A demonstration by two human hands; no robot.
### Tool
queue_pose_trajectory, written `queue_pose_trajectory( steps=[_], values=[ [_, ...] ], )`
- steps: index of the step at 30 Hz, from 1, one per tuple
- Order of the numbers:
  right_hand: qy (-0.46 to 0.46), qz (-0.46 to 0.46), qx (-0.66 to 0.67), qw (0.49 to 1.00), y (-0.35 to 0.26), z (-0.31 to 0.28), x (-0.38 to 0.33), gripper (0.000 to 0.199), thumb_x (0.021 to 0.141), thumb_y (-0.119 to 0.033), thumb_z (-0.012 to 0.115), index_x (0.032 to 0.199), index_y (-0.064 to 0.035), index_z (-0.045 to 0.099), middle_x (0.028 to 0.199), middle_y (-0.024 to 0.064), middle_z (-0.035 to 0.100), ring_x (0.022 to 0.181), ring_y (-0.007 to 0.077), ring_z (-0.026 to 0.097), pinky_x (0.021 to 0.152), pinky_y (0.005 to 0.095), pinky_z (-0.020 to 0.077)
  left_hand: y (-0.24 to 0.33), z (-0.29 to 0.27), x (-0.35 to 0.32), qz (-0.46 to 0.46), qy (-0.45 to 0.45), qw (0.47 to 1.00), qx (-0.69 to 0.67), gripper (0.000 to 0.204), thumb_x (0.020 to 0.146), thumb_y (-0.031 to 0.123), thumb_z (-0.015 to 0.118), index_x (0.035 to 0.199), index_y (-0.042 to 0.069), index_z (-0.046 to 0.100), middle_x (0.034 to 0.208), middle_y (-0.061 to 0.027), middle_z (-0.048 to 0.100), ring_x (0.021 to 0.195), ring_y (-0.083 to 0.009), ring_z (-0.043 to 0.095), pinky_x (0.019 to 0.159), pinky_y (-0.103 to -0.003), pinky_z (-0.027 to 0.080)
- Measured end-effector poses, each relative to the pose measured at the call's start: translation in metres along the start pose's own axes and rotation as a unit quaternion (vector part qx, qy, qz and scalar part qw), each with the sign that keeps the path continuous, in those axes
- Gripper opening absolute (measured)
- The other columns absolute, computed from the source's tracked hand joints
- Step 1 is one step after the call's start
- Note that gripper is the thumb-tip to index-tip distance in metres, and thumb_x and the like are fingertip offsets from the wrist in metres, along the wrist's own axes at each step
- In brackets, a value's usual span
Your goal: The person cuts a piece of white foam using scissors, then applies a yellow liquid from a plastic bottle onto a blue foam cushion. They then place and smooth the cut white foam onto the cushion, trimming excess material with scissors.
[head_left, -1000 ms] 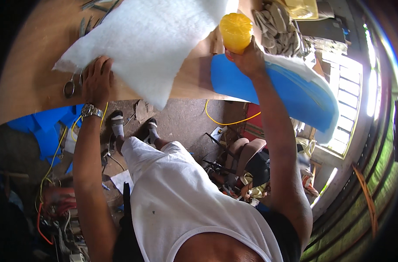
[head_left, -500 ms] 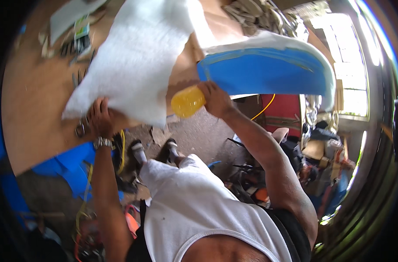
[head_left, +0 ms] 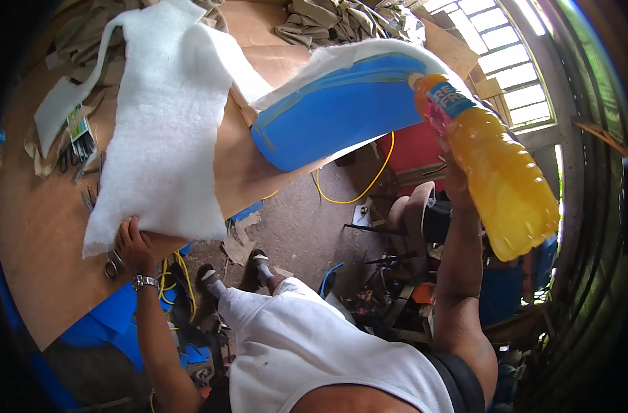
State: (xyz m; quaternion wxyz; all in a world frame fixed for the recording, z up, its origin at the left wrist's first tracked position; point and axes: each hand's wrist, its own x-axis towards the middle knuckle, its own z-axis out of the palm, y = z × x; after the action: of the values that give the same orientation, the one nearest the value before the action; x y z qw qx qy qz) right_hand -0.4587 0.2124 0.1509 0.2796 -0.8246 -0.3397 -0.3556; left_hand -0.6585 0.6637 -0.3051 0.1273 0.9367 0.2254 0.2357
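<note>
My right hand (head_left: pixel 456 177) is closed around a clear plastic bottle (head_left: pixel 500 168) of yellow-orange liquid, raised at the right. The bottle is tilted, its neck toward the far left, and it hides part of my fingers. My left hand (head_left: pixel 134 246) lies on the near edge of a white sheet of batting (head_left: pixel 166 124), fingers stretched out over it. Beside that hand, scissors (head_left: pixel 112 266) rest on the brown tabletop (head_left: pixel 35 255). A curved blue panel (head_left: pixel 341 113) with white padding along its far edge sits at the table's right end.
Tools and a green-and-white packet (head_left: pixel 78 127) lie at the table's left. Beige fabric (head_left: pixel 341 20) is heaped at the back. A yellow cable (head_left: pixel 355 201) curves across the floor. Blue sheet scraps (head_left: pixel 114 316) hang below the table edge; clutter and a chair stand to the right.
My right hand has lifted the bottle up and to the right, away from the table's edge. My left hand stays on the batting. The view has shifted.
</note>
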Motion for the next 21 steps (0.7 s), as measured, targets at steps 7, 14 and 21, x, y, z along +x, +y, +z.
queue_pose_trajectory(
  steps=[7, 14, 21],
  values=[
    [-0.197, 0.243, 0.257, 0.914, 0.027, 0.108, -0.074, 0.039, 0.087, -0.009, 0.066, 0.124, -0.0050, 0.053, 0.122, 0.0164, 0.059, 0.114, 0.0301, 0.060, 0.094, 0.0413, 0.0525, 0.002, -0.007, 0.001, 0.006, -0.012, 1.000, 0.017, 0.038, 0.087, 0.012, 0.055, 0.125, 0.011, 0.058, 0.131, -0.0088, 0.056, 0.124, -0.0302, 0.052, 0.103, -0.046, 0.042],
    [-0.311, -0.102, 0.027, 0.945, 0.021, 0.266, -0.160, 0.052, 0.073, -0.007, 0.076, 0.120, -0.0070, 0.054, 0.126, 0.0163, 0.058, 0.122, 0.0373, 0.056, 0.101, 0.0445, 0.0494, 0.000, -0.005, 0.000, 0.008, -0.014, 0.999, 0.038, 0.037, 0.086, 0.011, 0.056, 0.123, 0.012, 0.060, 0.129, -0.0068, 0.057, 0.123, -0.0282, 0.054, 0.102, -0.046, 0.043],
    [-0.212, -0.060, 0.024, 0.975, 0.019, 0.153, -0.142, 0.049, 0.070, -0.012, 0.080, 0.113, -0.0113, 0.056, 0.126, 0.0100, 0.062, 0.126, 0.0368, 0.056, 0.102, 0.0417, 0.0504, -0.002, -0.002, 0.001, 0.023, -0.002, 1.000, 0.016, 0.039, 0.083, 0.010, 0.056, 0.121, 0.010, 0.062, 0.127, -0.0112, 0.058, 0.118, -0.0306, 0.056, 0.100, -0.047, 0.044]
  ],
)
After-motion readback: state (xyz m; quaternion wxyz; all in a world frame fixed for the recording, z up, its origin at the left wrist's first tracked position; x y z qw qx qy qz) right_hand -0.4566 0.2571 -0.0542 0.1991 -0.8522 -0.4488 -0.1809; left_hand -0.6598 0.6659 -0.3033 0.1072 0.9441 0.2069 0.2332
